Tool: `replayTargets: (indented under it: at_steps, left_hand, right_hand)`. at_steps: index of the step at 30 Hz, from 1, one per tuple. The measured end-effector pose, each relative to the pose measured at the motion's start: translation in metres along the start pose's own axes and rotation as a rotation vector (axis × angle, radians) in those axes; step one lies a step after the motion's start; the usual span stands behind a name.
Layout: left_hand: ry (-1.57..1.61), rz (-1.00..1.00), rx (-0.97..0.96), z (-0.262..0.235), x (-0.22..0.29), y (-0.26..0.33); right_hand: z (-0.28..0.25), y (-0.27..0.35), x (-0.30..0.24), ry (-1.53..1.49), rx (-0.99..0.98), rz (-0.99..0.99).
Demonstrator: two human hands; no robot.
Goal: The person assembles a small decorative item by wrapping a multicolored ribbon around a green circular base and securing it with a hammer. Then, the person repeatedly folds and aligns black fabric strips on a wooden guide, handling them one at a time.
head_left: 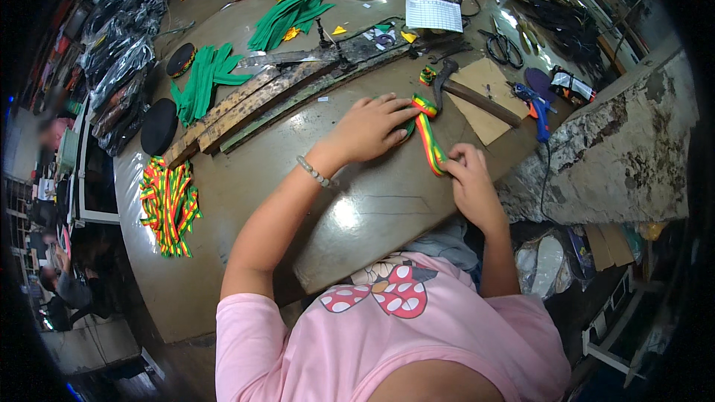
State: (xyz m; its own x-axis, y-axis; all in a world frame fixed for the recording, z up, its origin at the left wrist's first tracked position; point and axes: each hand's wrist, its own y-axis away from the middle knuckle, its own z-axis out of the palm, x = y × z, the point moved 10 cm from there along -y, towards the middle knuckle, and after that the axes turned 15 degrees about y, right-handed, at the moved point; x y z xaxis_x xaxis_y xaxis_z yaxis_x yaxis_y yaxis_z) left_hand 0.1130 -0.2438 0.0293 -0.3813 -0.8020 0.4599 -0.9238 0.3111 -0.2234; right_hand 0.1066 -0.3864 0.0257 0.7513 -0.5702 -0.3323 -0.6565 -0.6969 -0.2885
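Observation:
A red, yellow and green striped strap (426, 141) lies in a bent length on the table between my hands. My left hand (372, 128) rests palm down with its fingers stretched out, the fingertips touching the strap's upper end. Something dark green shows partly beneath those fingers; its kind is hidden. With thumb and fingers, my right hand (474, 184) pinches the strap's near end. Just beyond the strap lies a hammer (477, 98) with a dark head, and by the head is a small roll of the same striped band (427, 75).
Long wooden bars (261, 97) cross the table's far left. Green strips (205, 85), a striped strap pile (170, 205) and a black disc (159, 126) lie leftward. On the right are cardboard (477, 97), scissors (503, 48) and a corded blue glue gun (538, 112).

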Motion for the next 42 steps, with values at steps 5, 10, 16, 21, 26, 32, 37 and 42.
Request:
replayTargets:
  at_steps: [5,10,16,21,26,32,37,42]
  left_hand:
    - [-0.066,-0.480,-0.125,-0.008,-0.041,0.012]
    - [-0.036,-0.553,-0.050,-0.025,-0.038,0.032]
    - [0.268,0.047,0.091,-0.012,0.036,-0.003]
    - [0.073,-0.431,-0.296,0.019,0.001,-0.006]
    - [-0.125,-0.187,-0.107,0.001,0.033,-0.009]
    - [0.323,0.178,-0.143,0.040,0.081,-0.020]
    - [0.152,0.047,-0.065,0.046,0.076,-0.026]
    - [0.197,0.211,0.132,0.049,0.104,-0.020]
  right_hand:
    - [-0.029,0.033,0.045,0.002,0.034,0.195]
    - [-0.036,0.034,0.047,-0.035,0.070,0.156]
    - [-0.038,0.035,0.048,-0.069,0.086,0.230]
    - [-0.032,0.042,0.057,-0.143,0.108,0.338]
    - [-0.026,0.035,0.034,-0.014,0.140,0.159]
    - [-0.029,0.037,0.040,-0.032,0.110,0.178]
    - [-0.023,0.057,0.052,-0.106,0.061,0.310]
    - [0.000,0.080,0.034,-0.213,0.036,0.372]
